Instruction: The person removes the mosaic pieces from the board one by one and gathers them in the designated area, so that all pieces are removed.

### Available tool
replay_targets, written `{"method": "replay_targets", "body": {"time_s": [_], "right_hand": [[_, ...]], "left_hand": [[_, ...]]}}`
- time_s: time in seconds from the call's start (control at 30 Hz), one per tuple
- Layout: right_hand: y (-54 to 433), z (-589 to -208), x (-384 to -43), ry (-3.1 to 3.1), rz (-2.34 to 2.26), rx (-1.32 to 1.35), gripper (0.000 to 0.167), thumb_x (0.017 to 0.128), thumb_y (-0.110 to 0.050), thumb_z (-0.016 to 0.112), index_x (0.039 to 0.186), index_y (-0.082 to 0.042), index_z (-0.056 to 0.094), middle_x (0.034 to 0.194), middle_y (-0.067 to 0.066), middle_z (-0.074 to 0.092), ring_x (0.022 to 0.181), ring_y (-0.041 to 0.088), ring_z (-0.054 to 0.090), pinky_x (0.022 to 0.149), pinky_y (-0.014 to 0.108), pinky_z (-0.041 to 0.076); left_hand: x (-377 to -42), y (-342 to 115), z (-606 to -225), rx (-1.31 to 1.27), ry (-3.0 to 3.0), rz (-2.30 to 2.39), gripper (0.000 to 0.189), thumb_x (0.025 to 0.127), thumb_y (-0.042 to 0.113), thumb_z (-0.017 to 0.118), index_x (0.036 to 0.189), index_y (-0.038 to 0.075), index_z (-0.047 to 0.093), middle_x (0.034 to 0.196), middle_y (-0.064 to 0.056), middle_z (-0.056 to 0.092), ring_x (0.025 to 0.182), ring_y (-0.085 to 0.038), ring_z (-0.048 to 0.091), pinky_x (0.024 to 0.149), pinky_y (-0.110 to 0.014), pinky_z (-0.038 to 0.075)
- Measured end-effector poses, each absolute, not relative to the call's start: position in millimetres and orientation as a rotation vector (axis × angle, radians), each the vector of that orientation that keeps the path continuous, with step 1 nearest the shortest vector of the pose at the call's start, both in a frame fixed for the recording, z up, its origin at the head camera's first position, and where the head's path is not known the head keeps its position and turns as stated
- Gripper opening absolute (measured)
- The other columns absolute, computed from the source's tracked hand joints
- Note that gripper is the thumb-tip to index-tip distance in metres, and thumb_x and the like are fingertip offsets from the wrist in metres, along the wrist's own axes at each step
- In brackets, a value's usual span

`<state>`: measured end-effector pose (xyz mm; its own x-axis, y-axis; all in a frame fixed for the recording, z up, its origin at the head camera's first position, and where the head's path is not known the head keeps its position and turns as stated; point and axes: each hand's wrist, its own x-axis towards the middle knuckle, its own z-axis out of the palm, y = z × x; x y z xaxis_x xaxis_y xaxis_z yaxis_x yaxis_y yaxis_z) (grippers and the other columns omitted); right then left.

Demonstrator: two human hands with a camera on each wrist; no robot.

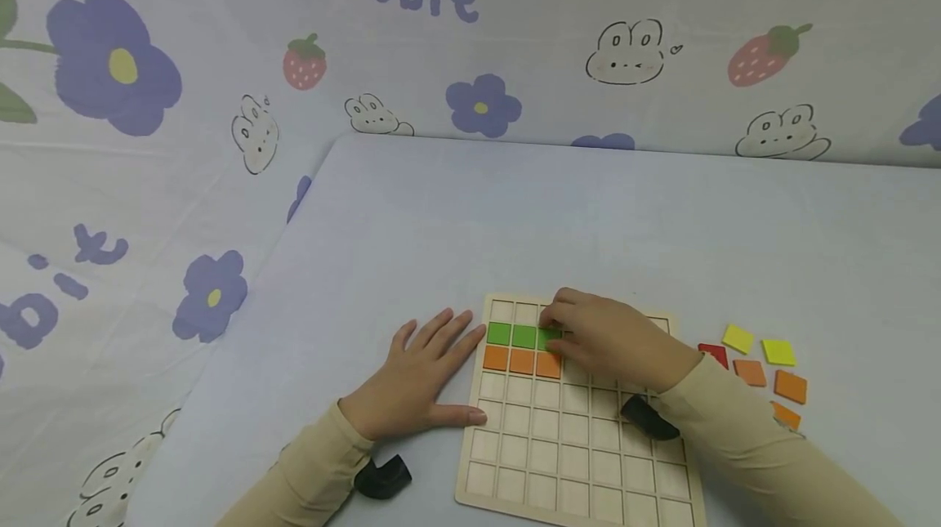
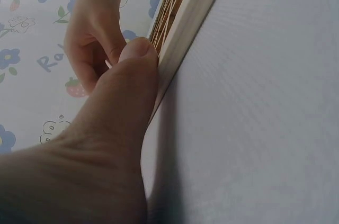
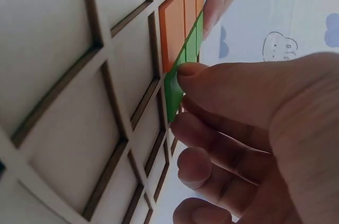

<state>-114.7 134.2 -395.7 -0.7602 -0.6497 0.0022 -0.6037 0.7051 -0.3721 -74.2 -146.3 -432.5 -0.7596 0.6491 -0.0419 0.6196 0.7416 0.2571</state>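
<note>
A square wooden grid board point(image 1: 544, 470) lies on the table in front of me. Three orange tiles point(image 1: 522, 361) fill the left end of its third row, and green tiles point(image 1: 510, 336) sit in the row above. My right hand point(image 1: 625, 339) reaches over the board and pinches the third green tile point(image 3: 174, 96) at its cell, the thumb on its face and the index finger at its edge. Spread out at the board's left side is my left hand point(image 1: 412, 380); its thumb point(image 2: 139, 49) rests on the wooden rim and its fingertips lie close to the upper left edge.
Right of the board lie loose tiles: yellow ones point(image 1: 779, 352), several orange ones point(image 1: 791, 386) and a red one point(image 1: 713, 354) partly behind the right sleeve. Black wrist pieces point(image 1: 382, 478) show at both cuffs. A printed cloth point(image 1: 544, 37) hangs behind the table.
</note>
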Motion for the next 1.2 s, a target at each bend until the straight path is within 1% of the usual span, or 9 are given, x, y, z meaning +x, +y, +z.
{"method": "replay_targets", "body": {"time_s": [0.2,0.43,0.67,0.83,1.0,1.2], "right_hand": [[129.2,-392.7,-111.7,2.804,-0.51,-1.011,0.015,0.088,-0.019,0.07,0.102,-0.013,0.068,0.096,-0.004,0.06,0.08,0.006,0.056,0.071,0.028,0.05],[124.4,-388.9,-109.4,2.807,-0.498,-0.925,0.015,0.088,-0.02,0.07,0.102,-0.013,0.068,0.094,-0.003,0.061,0.078,0.009,0.057,0.07,0.029,0.05],[124.0,-387.1,-108.1,2.786,-0.517,-0.872,0.021,0.088,-0.019,0.07,0.107,-0.01,0.066,0.097,0.0,0.061,0.076,0.009,0.056,0.07,0.029,0.05],[124.7,-388.1,-108.0,2.764,-0.532,-0.854,0.024,0.088,-0.02,0.071,0.109,-0.01,0.064,0.097,0.0,0.058,0.073,0.008,0.054,0.067,0.027,0.048],[126.3,-389.3,-108.2,2.762,-0.552,-0.868,0.025,0.088,-0.021,0.071,0.108,-0.009,0.062,0.097,0.0,0.055,0.071,0.007,0.053,0.066,0.026,0.048],[127.8,-389.2,-109.1,2.779,-0.588,-0.93,0.019,0.088,-0.018,0.07,0.103,-0.01,0.061,0.097,-0.002,0.055,0.076,0.008,0.053,0.07,0.028,0.049]], "left_hand": [[-73.8,-146.1,-432.4,1.028,2.807,0.356,0.097,0.083,0.074,0.049,0.155,0.019,0.014,0.161,-0.007,0.014,0.148,-0.029,0.009,0.109,-0.063,0.012],[-73.7,-145.6,-431.7,1.01,2.804,0.341,0.097,0.083,0.075,0.047,0.156,0.02,0.014,0.161,-0.006,0.013,0.148,-0.027,0.008,0.109,-0.062,0.011],[-73.1,-143.5,-428.2,1.002,2.797,0.359,0.097,0.083,0.072,0.051,0.155,0.018,0.016,0.161,-0.007,0.014,0.148,-0.029,0.009,0.109,-0.063,0.01],[-72.8,-142.4,-427.2,0.999,2.796,0.358,0.097,0.083,0.072,0.052,0.155,0.018,0.016,0.161,-0.007,0.015,0.148,-0.029,0.009,0.11,-0.063,0.01],[-73.1,-142.3,-428.0,1.009,2.804,0.354,0.096,0.083,0.072,0.051,0.155,0.018,0.016,0.161,-0.007,0.015,0.148,-0.029,0.01,0.109,-0.063,0.012],[-73.4,-142.0,-428.1,1.006,2.806,0.354,0.097,0.083,0.074,0.049,0.155,0.019,0.016,0.161,-0.006,0.015,0.148,-0.028,0.01,0.109,-0.063,0.011]]}}
